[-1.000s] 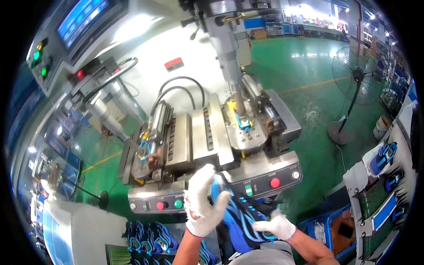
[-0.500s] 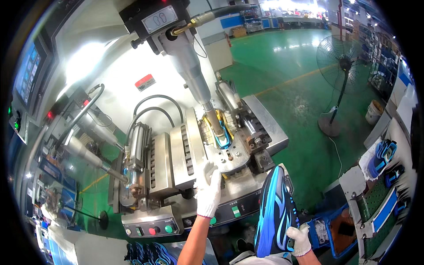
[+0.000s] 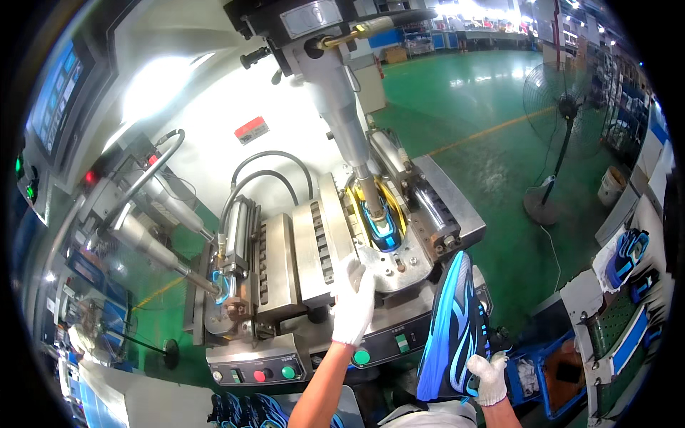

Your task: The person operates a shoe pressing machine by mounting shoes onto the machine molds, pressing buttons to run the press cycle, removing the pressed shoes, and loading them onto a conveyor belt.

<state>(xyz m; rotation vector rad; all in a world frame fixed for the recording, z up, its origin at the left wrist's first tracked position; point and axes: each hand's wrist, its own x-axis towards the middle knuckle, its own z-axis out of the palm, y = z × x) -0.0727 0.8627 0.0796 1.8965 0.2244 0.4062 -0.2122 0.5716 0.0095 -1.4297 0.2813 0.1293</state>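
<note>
My right hand (image 3: 489, 378), in a white glove, grips a black and blue shoe upper (image 3: 449, 328) near its lower end. The upper hangs in front of the machine's right side. My left hand (image 3: 354, 303), gloved too, reaches up to the front of the metal plate (image 3: 396, 274), fingers extended and holding nothing; I cannot tell whether they touch it. Beyond them, another blue and black shoe (image 3: 385, 234) sits between yellow pads (image 3: 399, 207) under the machine's vertical rod (image 3: 369, 196).
A control panel (image 3: 258, 369) with red and green buttons runs along the machine's front. More shoe uppers (image 3: 246, 411) lie at the lower left. A blue crate (image 3: 548, 378) stands at right, below a rack (image 3: 606, 335). A pedestal fan (image 3: 567, 107) stands farther off.
The yellow pads stand wider apart, and more of the shoe between them shows. The whole view has shifted slightly. My right hand keeps its hold on the upper.
</note>
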